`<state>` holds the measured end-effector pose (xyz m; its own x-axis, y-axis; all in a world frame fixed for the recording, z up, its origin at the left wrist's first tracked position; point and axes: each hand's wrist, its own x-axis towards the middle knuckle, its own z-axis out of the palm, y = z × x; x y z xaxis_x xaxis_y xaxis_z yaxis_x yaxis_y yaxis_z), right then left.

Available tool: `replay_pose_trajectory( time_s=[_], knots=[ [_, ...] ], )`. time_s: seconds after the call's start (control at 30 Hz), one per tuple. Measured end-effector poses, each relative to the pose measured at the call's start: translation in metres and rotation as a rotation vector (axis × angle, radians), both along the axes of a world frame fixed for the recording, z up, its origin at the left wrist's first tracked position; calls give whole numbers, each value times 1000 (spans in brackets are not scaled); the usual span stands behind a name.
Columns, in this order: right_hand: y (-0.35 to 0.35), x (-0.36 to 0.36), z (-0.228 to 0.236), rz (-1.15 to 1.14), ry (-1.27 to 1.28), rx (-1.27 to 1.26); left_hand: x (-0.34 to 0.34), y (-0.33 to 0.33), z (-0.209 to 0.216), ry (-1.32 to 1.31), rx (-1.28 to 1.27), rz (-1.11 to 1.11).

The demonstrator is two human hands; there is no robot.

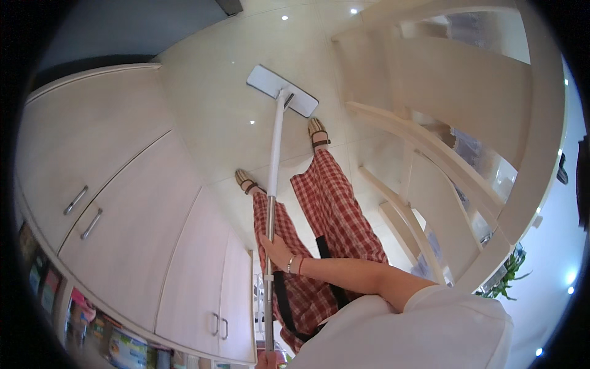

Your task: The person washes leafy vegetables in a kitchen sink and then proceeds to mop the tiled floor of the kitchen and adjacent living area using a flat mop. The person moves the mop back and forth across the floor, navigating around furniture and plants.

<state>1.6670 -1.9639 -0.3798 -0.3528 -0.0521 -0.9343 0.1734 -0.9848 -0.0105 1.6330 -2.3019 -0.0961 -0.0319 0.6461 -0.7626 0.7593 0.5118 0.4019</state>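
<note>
A flat mop [276, 141] with a white pole runs down the middle of the view. Its white rectangular head [266, 81] lies on the tiled floor just ahead of my feet, turned at a slant. My right hand [278, 252] is wrapped round the metal part of the pole, with a bracelet and a red string at the wrist. At the lower edge, my left hand [267, 360] shows only in part, closed round the upper end of the pole; most of its fingers are cut off.
Pale cabinets [123, 234] with metal handles line the left side, with packages on a shelf [110, 338] beside them. A pale wooden stair-like frame [442, 154] stands along the right. A dark grey panel [135, 27] is at the far left, a plant [513, 270] at lower right.
</note>
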Motion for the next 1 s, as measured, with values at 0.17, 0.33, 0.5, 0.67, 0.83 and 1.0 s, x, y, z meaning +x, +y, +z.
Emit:
replay_pose_trajectory(
  time_s=[0.17, 0.33, 0.5, 0.67, 0.83, 1.0],
  knots=[
    [-16, 6, -3, 216, -132, 90, 34, 46, -2, -116, -635, 794],
    [17, 23, -81, 339, -113, 449, 38, 151, -73, -634, -610, 1322],
    [93, 18, -141, 376, -162, 479, 48, 198, -156, -796, -557, 1463],
    [26, 33, -146, 426, -226, 491, 85, 105, -188, -660, -363, 1338],
    [-184, 96, -139, 567, -121, 936, 134, -89, -153, -449, -442, 1158],
    [-343, 167, -80, 649, -194, 448, 198, -208, -55, -445, -676, 1269]
  ],
)
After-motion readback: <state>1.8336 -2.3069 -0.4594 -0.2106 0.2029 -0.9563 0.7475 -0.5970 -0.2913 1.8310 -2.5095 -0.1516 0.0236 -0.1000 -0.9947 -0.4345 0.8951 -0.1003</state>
